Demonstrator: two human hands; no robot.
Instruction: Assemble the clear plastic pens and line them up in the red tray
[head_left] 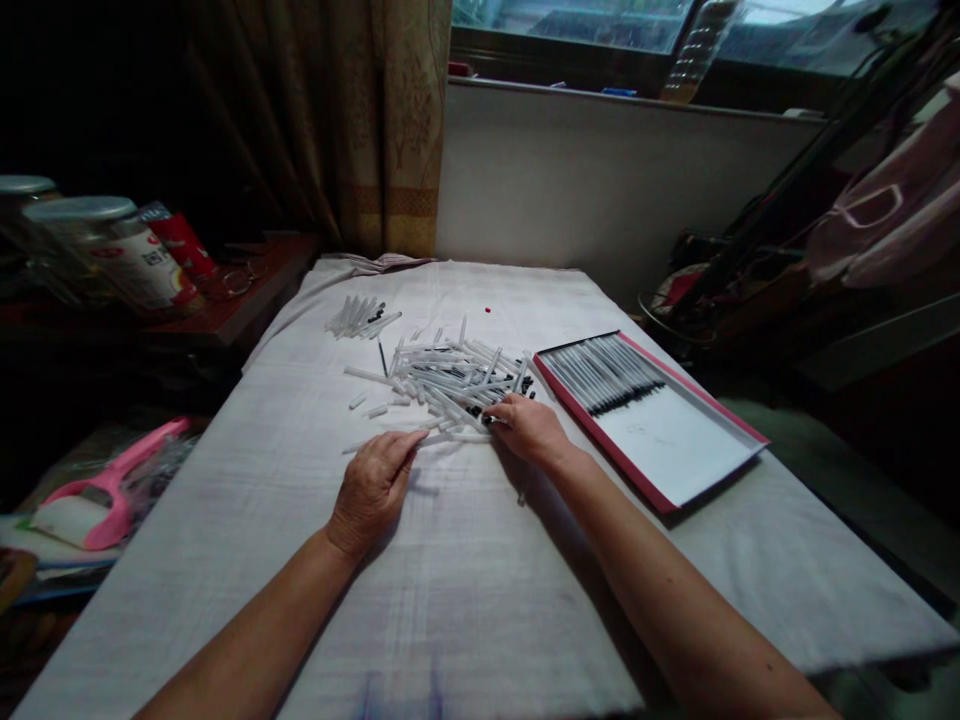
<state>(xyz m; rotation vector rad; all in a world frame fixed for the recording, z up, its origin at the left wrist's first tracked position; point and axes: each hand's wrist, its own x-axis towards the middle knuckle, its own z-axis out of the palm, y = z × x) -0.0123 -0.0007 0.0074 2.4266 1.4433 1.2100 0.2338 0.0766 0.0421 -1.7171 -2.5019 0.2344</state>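
A loose pile of clear pen barrels (442, 375), with dark refills and small black pieces among them, lies mid-table. At the pile's near edge, my left hand (377, 485) is closed, thumb and finger pinching a clear pen barrel (457, 437). My right hand (529, 428) is closed at the pile's near right, its fingertips on a small black pen cap (487, 420); the fingers partly hide it. Right of it lies a shallow pink-edged box (660, 450) holding a row of pens (600, 370) with black ends.
A smaller bundle of clear barrels (356, 316) lies at the back left, and a tiny red piece (487, 310) at the back. A white cloth covers the table (465, 600). Jars (135, 260) stand on a side shelf; a pink tape dispenser (112, 490) is at left.
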